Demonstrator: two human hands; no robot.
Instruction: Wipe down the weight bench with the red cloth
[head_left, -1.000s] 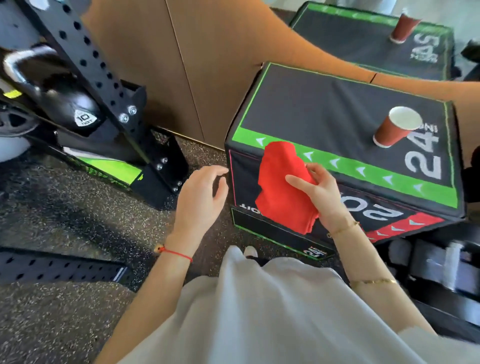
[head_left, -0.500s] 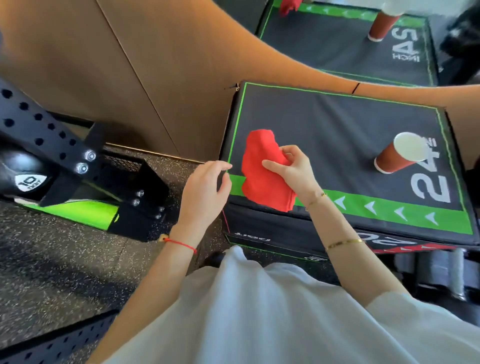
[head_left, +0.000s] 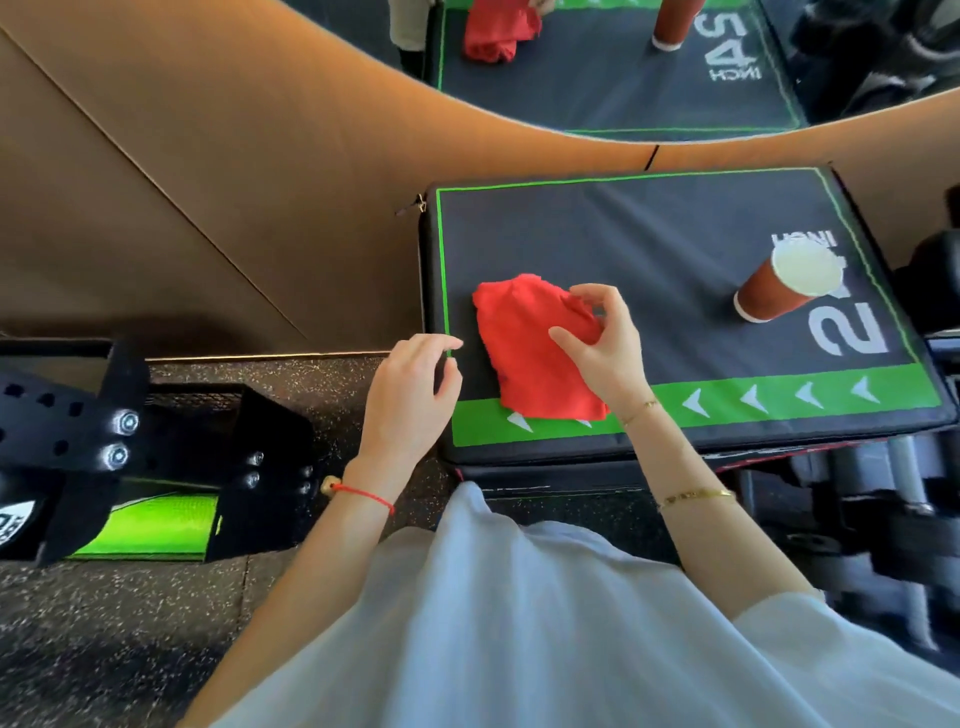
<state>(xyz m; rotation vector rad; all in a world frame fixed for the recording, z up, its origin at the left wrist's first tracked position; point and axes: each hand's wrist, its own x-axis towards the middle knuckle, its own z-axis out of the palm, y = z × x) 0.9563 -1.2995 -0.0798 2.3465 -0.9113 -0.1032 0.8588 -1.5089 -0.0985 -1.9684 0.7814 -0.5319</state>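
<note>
One padded black surface (head_left: 649, 249) fills the right half of the view, standing against a brown wall (head_left: 208, 156). It is edged with a thin green line, carries one broad green band with white arrowheads along its near side, and shows "24 INCH" in white near its right end. Its long axis runs left to right across the view.

On its left part lies one red cloth (head_left: 524, 348), crumpled, with its longer side running from the far left corner of the black field down toward the green band, whose edge it overlaps. The right hand (head_left: 602, 348) rests on the cloth's right side, thumb and curled fingertips pinching a fold of the fabric. The left hand (head_left: 415, 389) hovers at the left edge of the surface, fingers loosely bent and holding nothing; whether its fingertips touch the edge cannot be told.

One brown paper cup (head_left: 784, 286) stands upright near the right end, well apart from the cloth, partly covering the white lettering. Its inside shows pale; whether it holds anything cannot be told.

A mirror (head_left: 613, 93) above the wall panel repeats one cloth and one cup. One black bolted metal frame (head_left: 104, 426) stands on the speckled floor (head_left: 104, 649) to the left.
</note>
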